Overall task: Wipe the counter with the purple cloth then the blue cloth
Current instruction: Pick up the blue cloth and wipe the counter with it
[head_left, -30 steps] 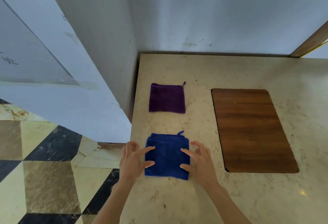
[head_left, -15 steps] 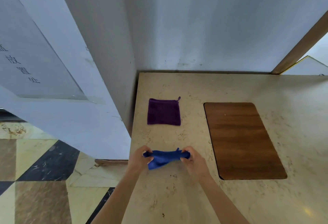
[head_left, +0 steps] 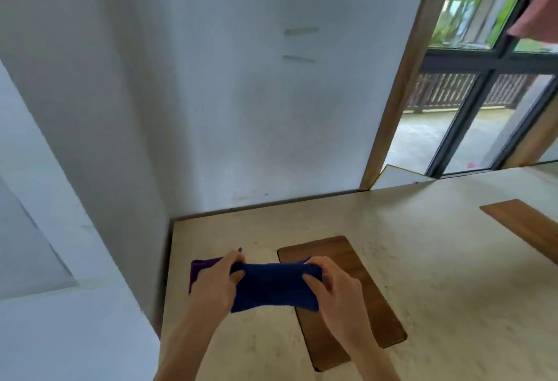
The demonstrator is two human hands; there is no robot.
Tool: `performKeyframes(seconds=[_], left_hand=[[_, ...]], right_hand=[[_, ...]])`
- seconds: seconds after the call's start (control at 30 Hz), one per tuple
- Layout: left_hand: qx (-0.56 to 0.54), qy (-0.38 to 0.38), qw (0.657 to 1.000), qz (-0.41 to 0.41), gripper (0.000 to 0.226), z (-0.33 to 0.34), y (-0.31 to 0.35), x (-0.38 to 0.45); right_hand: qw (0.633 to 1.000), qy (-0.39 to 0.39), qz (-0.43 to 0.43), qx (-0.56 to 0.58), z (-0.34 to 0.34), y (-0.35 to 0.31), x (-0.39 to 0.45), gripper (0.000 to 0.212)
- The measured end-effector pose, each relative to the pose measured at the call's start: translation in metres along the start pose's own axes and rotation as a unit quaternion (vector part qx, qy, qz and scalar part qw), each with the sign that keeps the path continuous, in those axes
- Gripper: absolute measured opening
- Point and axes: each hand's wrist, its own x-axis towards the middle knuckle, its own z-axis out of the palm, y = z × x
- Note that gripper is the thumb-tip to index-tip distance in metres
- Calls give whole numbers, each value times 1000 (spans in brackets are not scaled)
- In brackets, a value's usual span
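Hands hold the blue cloth [head_left: 273,285] raised above the counter [head_left: 422,259]; left hand [head_left: 216,282] and right hand [head_left: 333,287] pinch its upper corners; purple cloth [head_left: 200,269] lies just behind the left hand.

White walls [head_left: 211,93] meet in a corner. Dark-framed window [head_left: 489,78] at right, daylight, railing and greenery outside. Wooden post [head_left: 401,78] beside it.

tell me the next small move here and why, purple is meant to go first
Probably lower the dark blue terry cloth back onto the beige stone counter and let go. Both the left hand and right hand hold it stretched in the air, while the folded purple cloth, due first, lies flat behind the left hand.
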Motion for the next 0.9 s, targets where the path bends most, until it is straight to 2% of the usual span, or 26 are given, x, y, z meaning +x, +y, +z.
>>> performKeyframes(seconds=[0.1, 0.23, 0.3, 0.4, 0.5, 0.6, 0.77, 0.9], left_hand=[[32, 19, 999, 40, 21, 14, 46, -4], [5, 27, 990, 137, 30, 44, 113, -19], [-43, 17, 986, 161, 27, 67, 148, -30], [-200, -4, 966, 164, 17, 116, 197, -51], [-267, -33, 942, 199, 16, 173, 240, -80], [-286, -74, 937, 186, 17, 223, 274, -97], [-296, -82, 933, 187, 17, 286, 329, -115], [-288, -89, 936, 180, 17, 323, 358, -116]], right_hand=[[999, 45, 1, -11, -50, 0, -3, 15], [996, 91, 10, 12, -127, 14, -16, 23], [993, 117, 16, 31, -168, 27, -27, 20], [985, 158, 22, 68, -231, 51, -46, 20], [975, 195, 26, 106, -292, 82, -67, 16], [971, 206, 27, 119, -347, 116, -86, 19], [975, 181, 36, 124, -428, 167, -102, 23], [973, 168, 52, 147, -463, 203, -99, 18]])
